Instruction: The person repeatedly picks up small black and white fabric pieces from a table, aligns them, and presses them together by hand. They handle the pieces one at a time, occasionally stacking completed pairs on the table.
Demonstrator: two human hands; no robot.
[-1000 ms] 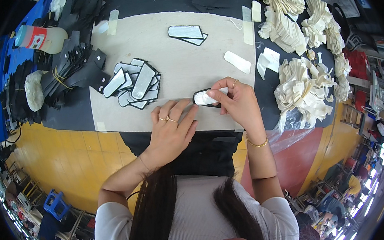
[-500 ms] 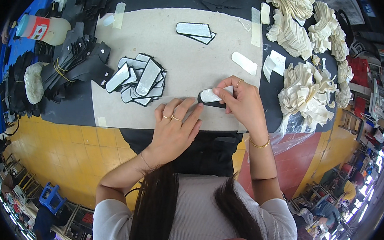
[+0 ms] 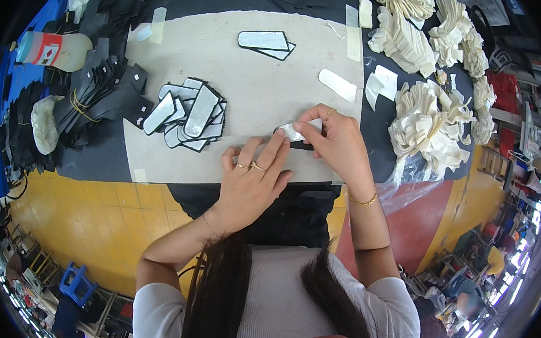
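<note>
Near the front edge of the beige board [image 3: 264, 93], a white rounded strip [image 3: 290, 132] lies over a dark piece [image 3: 300, 145] of similar shape. My right hand [image 3: 339, 143] pinches the strip's right part between thumb and fingers, hiding that end. My left hand [image 3: 246, 185] is open with its fingers apart, and its index fingertip presses on the strip's left end. To the left is a heap of black-edged pieces with pale faces [image 3: 200, 113]. A pair of similar pieces [image 3: 263, 40] overlaps farther back. A single white strip [image 3: 338, 85] lies beyond my right hand.
Stacks of cream strips [image 3: 428, 115] line the right side, with clear plastic [image 3: 414, 177] below. Bundled black pieces [image 3: 102, 93] sit on the left, near a bottle with a red label [image 3: 54, 49]. Tape [image 3: 352, 32] holds the board's corner. A blue stool [image 3: 77, 282] stands on the floor.
My left index fingertip has come onto the strip's left end; before, it was just beside it. My right hand keeps its pinch on the strip. The whole view has shifted slightly.
</note>
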